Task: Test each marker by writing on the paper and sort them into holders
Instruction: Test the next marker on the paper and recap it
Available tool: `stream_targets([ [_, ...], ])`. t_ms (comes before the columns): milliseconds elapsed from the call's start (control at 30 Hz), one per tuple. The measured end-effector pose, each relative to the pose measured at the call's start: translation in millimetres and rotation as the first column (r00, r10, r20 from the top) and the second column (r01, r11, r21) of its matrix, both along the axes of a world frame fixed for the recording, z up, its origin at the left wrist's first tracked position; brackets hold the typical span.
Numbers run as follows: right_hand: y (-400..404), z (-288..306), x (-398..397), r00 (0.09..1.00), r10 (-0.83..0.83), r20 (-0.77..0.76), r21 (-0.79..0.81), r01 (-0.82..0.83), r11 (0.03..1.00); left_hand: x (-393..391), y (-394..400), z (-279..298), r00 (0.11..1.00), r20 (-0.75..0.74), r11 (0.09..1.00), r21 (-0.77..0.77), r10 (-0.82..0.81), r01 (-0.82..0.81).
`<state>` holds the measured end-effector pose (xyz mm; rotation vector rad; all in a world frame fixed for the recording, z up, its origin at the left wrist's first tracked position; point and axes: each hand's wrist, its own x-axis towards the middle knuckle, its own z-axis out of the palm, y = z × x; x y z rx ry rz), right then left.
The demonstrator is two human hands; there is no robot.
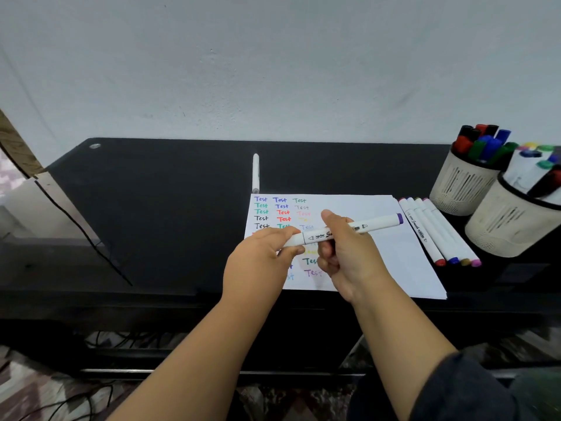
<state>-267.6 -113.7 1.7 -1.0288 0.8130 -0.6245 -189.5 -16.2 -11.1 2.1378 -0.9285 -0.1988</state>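
A white marker with a purple end (378,223) is held level above the paper (394,256). My right hand (349,253) grips its barrel in the middle. My left hand (261,259) pinches the cap at its left end. The paper lies on the black table and carries several coloured rows of the word "Test". Several white markers (437,232) lie side by side just right of the paper. Two beige holders stand at the right: the far holder (464,186) has dark-capped markers, the near holder (510,229) has white markers.
One white marker (256,173) lies alone on the black table (151,192) behind the paper. A black cable (79,229) runs down the left side. The wall rises right behind the table. Cables lie on the floor below.
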Motion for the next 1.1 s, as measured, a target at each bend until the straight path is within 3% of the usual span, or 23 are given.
stream_targets([
  [167,-3.4,10.2,-12.6,0.971,-0.145,0.188,0.029,0.142,0.989,-0.8,6.8,6.8,0.999,0.004,0.998,0.048,0.034,-0.034],
  [200,-3.7,11.8,-15.1,0.972,-0.159,0.172,-0.039,0.168,0.985,-0.1,8.1,9.0,0.999,0.003,0.998,0.058,0.034,-0.034],
  [267,-2.7,13.9,-21.0,0.992,-0.121,0.026,-0.365,0.122,0.923,0.6,9.8,15.7,1.000,0.018,0.997,0.078,0.019,-0.021],
  [300,-1.7,13.2,-23.6,0.992,-0.103,-0.078,-0.576,0.040,0.817,0.5,10.2,18.7,1.000,0.023,0.996,0.085,0.011,-0.013],
  [333,-0.3,12.8,-26.2,0.977,-0.113,-0.181,-0.755,-0.065,0.652,-0.4,10.7,23.0,1.000,0.025,0.996,0.086,0.001,-0.004],
  [367,0.4,10.9,-28.3,0.952,-0.160,-0.262,-0.873,-0.163,0.459,-1.3,10.8,26.4,1.000,0.025,0.996,0.086,-0.010,0.008],
  [433,-1.5,9.9,-32.6,0.916,-0.287,-0.282,-0.959,-0.257,0.120,-4.7,9.6,34.8,0.998,0.050,0.995,0.093,-0.049,0.044],
  [500,-7.1,11.4,-37.1,0.904,-0.333,-0.268,-0.953,-0.298,-0.044,-9.1,6.7,43.9,0.994,0.073,0.992,0.098,-0.086,0.079],
  [567,-13.6,18.8,-43.1,0.894,-0.367,-0.256,-0.943,-0.315,-0.110,-13.4,1.8,51.6,0.990,0.067,0.992,0.055,-0.121,0.117],
  [633,-22.6,27.9,-50.3,0.882,-0.407,-0.236,-0.945,-0.305,-0.115,-17.2,-4.5,55.6,0.986,0.037,0.987,-0.009,-0.161,0.162],
  [733,-42.5,41.3,-70.5,0.856,-0.482,-0.188,-0.970,-0.238,-0.043,-23.1,-21.9,55.4,0.972,0.009,0.972,-0.021,-0.235,0.235],
  [800,-54.0,49.4,-84.7,0.847,-0.502,-0.176,-0.982,-0.187,0.031,-25.6,-35.8,49.4,0.960,0.028,0.960,0.047,-0.279,0.277],
  [933,-75.1,61.6,-120.7,0.833,-0.517,-0.200,-0.947,-0.027,0.321,-41.6,-73.9,34.1,0.905,0.084,0.889,0.243,-0.417,0.387],
  [1100,-101.8,56.6,-157.6,0.832,-0.538,-0.139,-0.912,0.103,0.396,-58.1,-120.9,6.5,0.808,0.100,0.755,0.438,-0.581,0.489],
])
